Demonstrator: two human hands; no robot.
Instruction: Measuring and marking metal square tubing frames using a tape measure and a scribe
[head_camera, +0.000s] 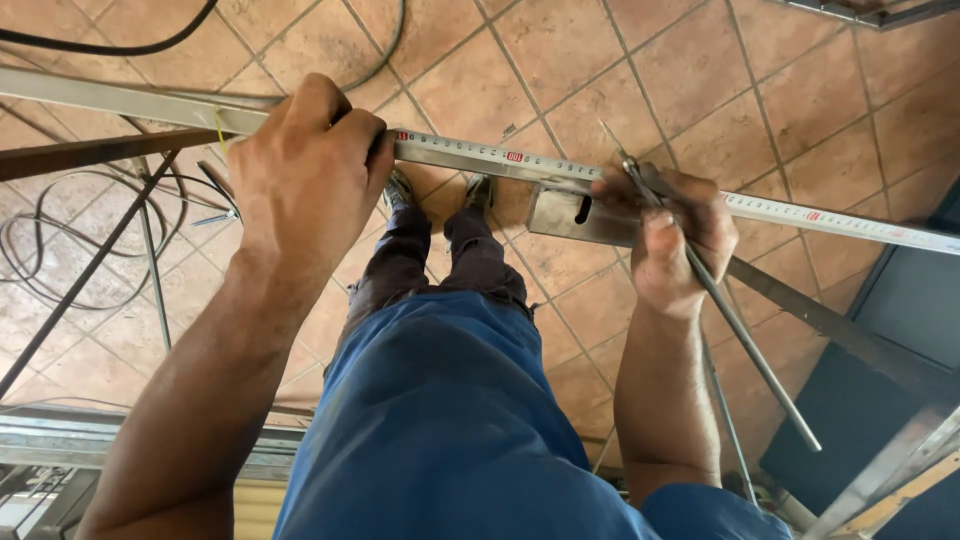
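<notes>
My left hand (305, 165) grips a long metal bar (120, 100) and presses a steel tape measure (470, 155) flat along its top. The tape runs rightward across the view to the right edge (850, 222). My right hand (670, 235) holds a thin metal rod (750, 340) like a scriber, its tip touching the tape and bar near a small metal plate (570, 212) with a slot. My legs in blue clothing and dark shoes stand below on the tiled floor.
Black cables (60, 230) coil on the terracotta tile floor (560, 60) at left. A rusty bar (90, 155) and thin rods cross under the left side. Metal frame pieces (60, 440) lie at lower left, dark panels (900, 330) and angled steel sections at right.
</notes>
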